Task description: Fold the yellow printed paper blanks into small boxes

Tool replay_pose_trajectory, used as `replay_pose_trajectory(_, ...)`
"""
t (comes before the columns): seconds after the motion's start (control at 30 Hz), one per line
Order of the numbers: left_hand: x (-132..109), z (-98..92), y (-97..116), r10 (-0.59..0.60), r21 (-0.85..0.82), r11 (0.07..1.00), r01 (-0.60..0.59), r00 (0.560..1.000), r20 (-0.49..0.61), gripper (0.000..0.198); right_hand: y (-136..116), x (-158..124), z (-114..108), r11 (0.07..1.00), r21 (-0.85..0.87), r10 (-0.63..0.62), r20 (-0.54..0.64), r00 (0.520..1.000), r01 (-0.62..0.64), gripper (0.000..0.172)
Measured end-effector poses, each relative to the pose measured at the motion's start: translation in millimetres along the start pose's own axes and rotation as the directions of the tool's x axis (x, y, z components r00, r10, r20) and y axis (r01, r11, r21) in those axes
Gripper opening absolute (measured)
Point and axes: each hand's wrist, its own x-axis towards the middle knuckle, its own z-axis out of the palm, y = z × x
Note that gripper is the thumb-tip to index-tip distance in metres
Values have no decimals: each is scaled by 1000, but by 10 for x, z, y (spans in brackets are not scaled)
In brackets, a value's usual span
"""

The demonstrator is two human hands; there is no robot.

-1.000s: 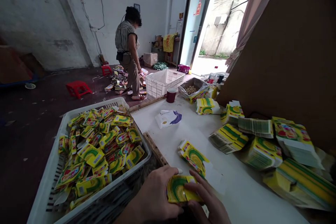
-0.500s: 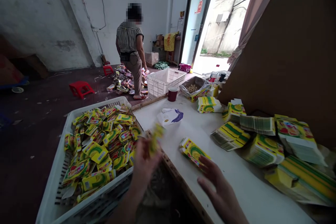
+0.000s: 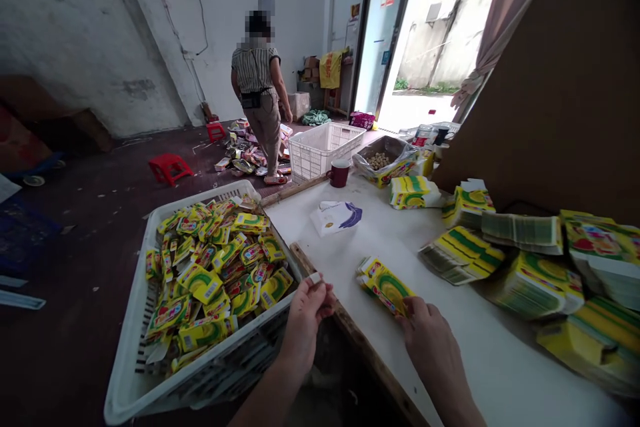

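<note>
My left hand (image 3: pixel 306 312) hovers at the table's wooden front edge beside the white basket (image 3: pixel 131 320), fingers curled together with nothing visible in them; one fingertip is taped white. The basket is heaped with folded yellow-green cartons (image 3: pixel 215 267). My right hand (image 3: pixel 430 347) rests on the white table (image 3: pixel 450 300), its fingertips pinching the near end of a small stack of flat yellow cartons (image 3: pixel 383 280).
More stacks of flat cartons (image 3: pixel 530 273) line the right side below a leaning cardboard sheet (image 3: pixel 560 93). Farther back are a white packet (image 3: pixel 337 215), a red mug (image 3: pixel 339 173), a bag of nuts (image 3: pixel 383 160) and a white crate (image 3: pixel 325 147). A person (image 3: pixel 263 90) stands near red stools (image 3: pixel 170 167).
Both hands held a folded carton a second ago. My left hand swung it over the basket and came back without it. My right hand reached forward onto the flat stack.
</note>
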Motion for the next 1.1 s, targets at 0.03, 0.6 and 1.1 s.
replay_pose_trajectory(0.03,-1,8,-5,-6,18,1000,5,999,36,40,-1,-1,12,1000,-9,0,-13,1000,0,19)
replay_pose_trajectory(0.6,-235,74,-333,-139,140,985,100,942,305,65,75,-92,-136,705,694,165,42,985,-147,45)
replay_pose_trajectory(1.1,-363,365,-212,19,-62,998,-4,971,237,69,-494,-585,-335,221,962,-223,208,952,-159,39)
